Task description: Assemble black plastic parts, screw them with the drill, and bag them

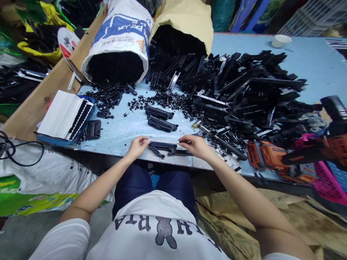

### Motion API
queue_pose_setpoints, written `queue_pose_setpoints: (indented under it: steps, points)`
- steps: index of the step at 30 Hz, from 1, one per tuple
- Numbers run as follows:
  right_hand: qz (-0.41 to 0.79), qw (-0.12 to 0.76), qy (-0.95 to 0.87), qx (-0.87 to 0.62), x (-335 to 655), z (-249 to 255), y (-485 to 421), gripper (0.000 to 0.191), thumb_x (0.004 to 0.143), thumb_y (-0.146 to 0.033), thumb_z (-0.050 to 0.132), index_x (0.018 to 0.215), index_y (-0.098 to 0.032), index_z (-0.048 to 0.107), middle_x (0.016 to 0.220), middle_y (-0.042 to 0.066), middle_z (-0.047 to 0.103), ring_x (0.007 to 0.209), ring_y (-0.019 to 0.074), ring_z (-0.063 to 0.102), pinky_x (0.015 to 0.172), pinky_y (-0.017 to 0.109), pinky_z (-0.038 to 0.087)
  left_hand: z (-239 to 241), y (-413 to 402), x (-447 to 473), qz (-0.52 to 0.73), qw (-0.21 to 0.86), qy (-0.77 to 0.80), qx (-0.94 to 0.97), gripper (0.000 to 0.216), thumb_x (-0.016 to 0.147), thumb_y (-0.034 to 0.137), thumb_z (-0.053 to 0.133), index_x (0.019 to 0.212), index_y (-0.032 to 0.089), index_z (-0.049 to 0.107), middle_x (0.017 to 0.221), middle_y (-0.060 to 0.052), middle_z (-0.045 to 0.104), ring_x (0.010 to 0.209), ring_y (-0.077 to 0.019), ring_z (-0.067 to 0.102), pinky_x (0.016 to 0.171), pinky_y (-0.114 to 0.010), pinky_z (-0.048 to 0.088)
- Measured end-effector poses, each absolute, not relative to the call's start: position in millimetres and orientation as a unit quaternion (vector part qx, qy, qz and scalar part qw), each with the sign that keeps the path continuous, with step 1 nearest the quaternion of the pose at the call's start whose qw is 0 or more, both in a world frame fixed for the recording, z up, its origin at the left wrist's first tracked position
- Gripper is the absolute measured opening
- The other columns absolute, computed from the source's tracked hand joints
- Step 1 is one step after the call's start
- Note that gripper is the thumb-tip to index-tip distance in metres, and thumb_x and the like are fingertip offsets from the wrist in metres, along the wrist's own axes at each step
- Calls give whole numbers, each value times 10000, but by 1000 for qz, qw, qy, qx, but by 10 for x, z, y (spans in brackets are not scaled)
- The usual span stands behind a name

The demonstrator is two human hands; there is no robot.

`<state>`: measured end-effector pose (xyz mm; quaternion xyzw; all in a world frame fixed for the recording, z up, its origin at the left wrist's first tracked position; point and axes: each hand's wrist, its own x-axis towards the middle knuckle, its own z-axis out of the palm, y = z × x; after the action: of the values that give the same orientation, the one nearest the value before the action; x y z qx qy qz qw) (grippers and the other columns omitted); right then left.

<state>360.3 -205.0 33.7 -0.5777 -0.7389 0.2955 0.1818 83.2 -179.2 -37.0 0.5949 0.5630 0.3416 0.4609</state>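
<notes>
Grips of my left hand [138, 146] and right hand [193, 144] pinched opposite ends of the black plastic strip [165, 147] at the bench's [119, 130] near edge, where I judged holding it flat and aligned mattered most.

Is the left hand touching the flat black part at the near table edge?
Touching. In the head view the left hand pinches the left end of the black part with no gap.

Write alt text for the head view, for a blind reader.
A person's left hand and right hand hold the ends of a flat black part at the near edge of a blue table. Behind lie a pile of black parts, a white sack and a tan sack; an orange drill lies at right.
</notes>
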Motion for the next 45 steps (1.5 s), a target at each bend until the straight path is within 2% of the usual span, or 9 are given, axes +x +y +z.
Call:
queue_pose_setpoints:
  steps: [5, 9, 13, 18, 28, 36, 39, 42, 45]
  points:
    - [188, 24, -820, -540, 3367, 471, -1998, 158, 806, -112, 517, 866, -149, 658, 887, 78, 669, 840, 181, 615, 745, 255, 436, -294, -1789, 822, 318, 397, 581, 635, 297, 748, 371, 609, 937, 142, 611, 747, -10, 552, 568, -93, 472, 585, -227, 394]
    - [113, -69, -849, -512, 3249, 444, -2006, 169, 807, -56, 480, 860, -122, 626, 776, 97, 645, 790, 189, 610, 688, 252, 422, -116, -1897, 1031, 299, 165, 514, 787, 218, 852, 268, 478, 1007, 175, 601, 991, -97, 603, 946, -218, 547, 834, -357, 409]
    - [103, 89, -854, -503, 3426, 57, -2173, 230, 910, -201, 440, 1069, -131, 591, 967, 121, 656, 893, 178, 616, 774, 280, 461, -120, -1990, 1374, 205, 103, 349, 909, 366, 859, 347, 502, 1169, 155, 530, 1136, -136, 567, 1110, -274, 486, 940, -420, 349]
    - [107, 257, -859, -429, 3685, -357, -2275, 376, 902, -326, 491, 1241, -163, 507, 1172, 121, 600, 1058, 177, 561, 899, 345, 456, -286, -1979, 1612, 148, 111, 368, 911, 648, 768, 556, 569, 1201, 81, 490, 1048, -169, 578, 982, -305, 518, 840, -426, 388]
    - [16, 158, -918, -364, 3860, -344, -2079, 452, 902, -428, 467, 1273, -172, 496, 1174, 133, 563, 936, 198, 526, 785, 333, 455, -298, -1976, 1621, 133, 84, 378, 912, 531, 812, 492, 551, 1166, 99, 504, 1058, -147, 589, 984, -287, 522, 804, -402, 386]
    - [-50, 80, -929, -359, 3925, -441, -2044, 473, 929, -490, 365, 1292, -208, 480, 905, 87, 572, 730, 169, 509, 602, 269, 375, -288, -1981, 1621, 126, 97, 402, 902, 503, 783, 486, 589, 1137, 135, 522, 1039, -105, 580, 994, -251, 517, 824, -362, 389]
    - [-65, 42, -945, -317, 3971, -396, -1920, 493, 916, -537, 359, 1230, -194, 525, 855, 78, 576, 693, 167, 506, 530, 256, 301, -245, -1985, 1598, 116, 89, 376, 915, 507, 817, 493, 542, 1171, 132, 505, 1074, -117, 575, 1017, -252, 512, 834, -363, 391]
    - [-83, 58, -924, -368, 3969, -338, -1935, 555, 860, -633, 388, 929, -138, 631, 738, 76, 573, 647, 166, 505, 517, 262, 269, -218, -1962, 1567, 97, 55, 369, 923, 496, 876, 470, 466, 1193, 91, 496, 1054, -146, 588, 969, -254, 537, 763, -362, 412]
    - [-71, 134, -906, -396, 3886, -123, -2135, 591, 841, -666, 385, 613, -144, 544, 565, 48, 501, 547, 144, 461, 505, 271, 253, -104, -1967, 1473, 102, 52, 381, 917, 436, 917, 458, 377, 884, 89, 606, 795, -124, 613, 787, -223, 576, 646, -322, 415]
